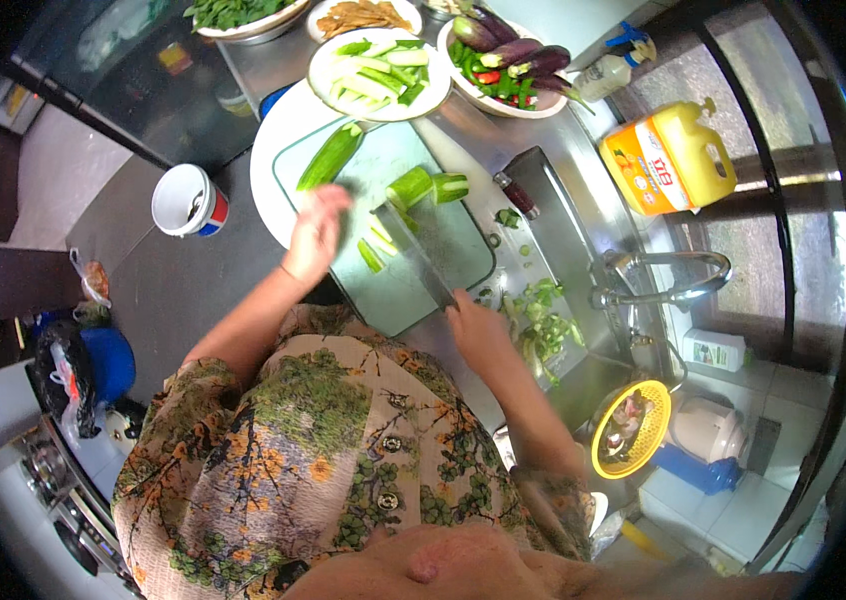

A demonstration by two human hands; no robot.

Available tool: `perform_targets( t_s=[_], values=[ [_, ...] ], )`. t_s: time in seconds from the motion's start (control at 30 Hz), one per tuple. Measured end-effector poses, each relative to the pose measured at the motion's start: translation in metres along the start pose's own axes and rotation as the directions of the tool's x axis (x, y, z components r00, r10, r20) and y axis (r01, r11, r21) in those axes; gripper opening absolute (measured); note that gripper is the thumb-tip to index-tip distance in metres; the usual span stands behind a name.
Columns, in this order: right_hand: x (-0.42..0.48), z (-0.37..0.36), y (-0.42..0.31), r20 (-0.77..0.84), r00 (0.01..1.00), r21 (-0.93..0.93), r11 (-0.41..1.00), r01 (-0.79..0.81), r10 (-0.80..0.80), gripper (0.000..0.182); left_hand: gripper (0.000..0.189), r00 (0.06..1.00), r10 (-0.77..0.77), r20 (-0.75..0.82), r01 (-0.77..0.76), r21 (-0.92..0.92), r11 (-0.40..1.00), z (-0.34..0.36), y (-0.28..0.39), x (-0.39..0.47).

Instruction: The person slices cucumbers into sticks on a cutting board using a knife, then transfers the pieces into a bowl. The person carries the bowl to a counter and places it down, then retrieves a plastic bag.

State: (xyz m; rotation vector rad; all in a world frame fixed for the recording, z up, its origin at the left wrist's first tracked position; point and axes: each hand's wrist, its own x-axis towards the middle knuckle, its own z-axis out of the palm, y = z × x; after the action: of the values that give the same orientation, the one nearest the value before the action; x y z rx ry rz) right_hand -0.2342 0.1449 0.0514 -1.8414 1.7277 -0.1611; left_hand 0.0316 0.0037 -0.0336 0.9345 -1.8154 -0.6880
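Note:
My right hand [479, 334] grips the handle of a kitchen knife [423, 262], its broad blade angled across a pale green cutting board [400, 304]. My left hand [320, 225] is blurred over the board's left side, with nothing visible in it. Just above its fingers lies a long cucumber [333, 156]; whether they touch is unclear. Beyond the blade tip are a thick cucumber piece [409, 187] and a shorter piece [450, 188]. Several cut cucumber strips [372, 255] lie left of the blade, and part of another piece shows beside it.
A plate [374, 118] of cucumber strips and a bowl [501, 107] of eggplants and peppers stand beyond the board. Peelings [546, 322] lie right, near the sink faucet [663, 281]. A yellow strainer [610, 472] stands lower right, a white bucket [181, 196] left.

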Motion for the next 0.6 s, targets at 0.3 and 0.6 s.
perform_targets(
  t_s=[0.3,0.6],
  values=[
    [-0.004,0.007,-0.005,0.076,0.977,-0.108,0.973,0.204,-0.197,0.016,0.069,0.756,-0.401,0.518,0.117,0.496,0.860,0.049,0.026,0.121],
    [0.032,-0.009,0.012,0.002,0.996,-0.118,0.989,0.093,-0.093,0.018,0.064,0.947,-0.197,0.253,0.078,0.412,0.908,-0.002,0.003,0.094]
  ],
)
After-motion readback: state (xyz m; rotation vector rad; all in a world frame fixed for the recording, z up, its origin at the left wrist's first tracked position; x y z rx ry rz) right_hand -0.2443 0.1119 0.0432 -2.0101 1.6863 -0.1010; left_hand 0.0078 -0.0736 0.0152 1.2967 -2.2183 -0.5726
